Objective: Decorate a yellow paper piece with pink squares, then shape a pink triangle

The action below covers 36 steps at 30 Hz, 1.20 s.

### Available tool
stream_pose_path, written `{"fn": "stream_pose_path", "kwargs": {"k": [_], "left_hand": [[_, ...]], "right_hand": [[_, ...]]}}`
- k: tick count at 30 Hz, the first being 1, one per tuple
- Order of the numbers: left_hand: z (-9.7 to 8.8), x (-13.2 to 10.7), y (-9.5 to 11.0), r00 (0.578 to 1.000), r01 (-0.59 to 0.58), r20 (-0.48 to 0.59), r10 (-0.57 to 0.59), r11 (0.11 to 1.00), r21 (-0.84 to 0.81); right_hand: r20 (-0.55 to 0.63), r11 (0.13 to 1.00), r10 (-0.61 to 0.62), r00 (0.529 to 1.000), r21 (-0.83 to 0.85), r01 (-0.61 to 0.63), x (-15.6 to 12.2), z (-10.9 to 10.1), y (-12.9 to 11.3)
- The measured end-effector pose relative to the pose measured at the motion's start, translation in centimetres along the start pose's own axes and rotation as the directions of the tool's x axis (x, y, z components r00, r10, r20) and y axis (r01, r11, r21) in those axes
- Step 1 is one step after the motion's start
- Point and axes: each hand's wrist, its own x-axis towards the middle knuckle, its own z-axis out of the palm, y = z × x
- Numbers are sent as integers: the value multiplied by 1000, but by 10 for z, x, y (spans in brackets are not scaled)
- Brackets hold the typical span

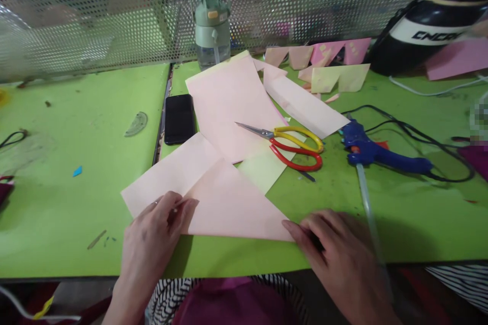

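A pale pink sheet of paper (232, 203), folded into a triangle with a strip (171, 170) extending to its upper left, lies near the table's front edge. My left hand (154, 233) pinches the paper where the triangle meets the strip. At the triangle's right corner, my right hand (331, 244) holds the paper between thumb and fingers. Just beyond lie more pink sheets (232, 101), with a pale green sheet (263, 167) partly under them. Scissors (292, 144) with one yellow and one red handle rest across these sheets, blades pointing left.
A black phone (179, 119) lies left of the sheets. On the right is a blue glue gun (381, 150) with a long glue stick and a black cord. A green water bottle (212, 30), cut paper pieces (339, 78) and a black bottle (427, 30) stand along the perforated divider (114, 15).
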Motion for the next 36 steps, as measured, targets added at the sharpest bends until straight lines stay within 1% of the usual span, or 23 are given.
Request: {"fn": "stream_pose_path", "kwargs": {"k": [6,10,12,17,19,22,24,29,36], "left_hand": [[0,1,2,998,-27,-61,33,995,100],[1,2,2,1000,21,-13,-19,990,137],[1,3,2,999,28,14,-30,991,132],[-2,8,1,995,32,90,-44,991,133],[-2,7,1,996,35,81,-47,988,147],[-1,4,2,998,55,25,-60,982,181],[0,2,3,997,72,9,-75,978,194],[-1,0,4,994,106,13,-111,977,186],[-3,-3,5,991,131,15,-135,977,170]], "right_hand": [[-19,1000,-17,1000,8,17,0,0,1],[5,1000,-16,1000,11,16,1,-2,1],[24,1000,-10,1000,6,10,1,-3,1],[19,1000,7,1000,-6,-7,0,0,-1],[17,1000,5,1000,5,-5,-2,-1,0],[33,999,11,999,53,-12,-8,-5,4],[40,995,29,999,91,-32,-15,-9,7],[-6,989,98,995,112,-97,-27,-14,8],[-5,983,137,991,124,-135,-29,-12,5]]}}
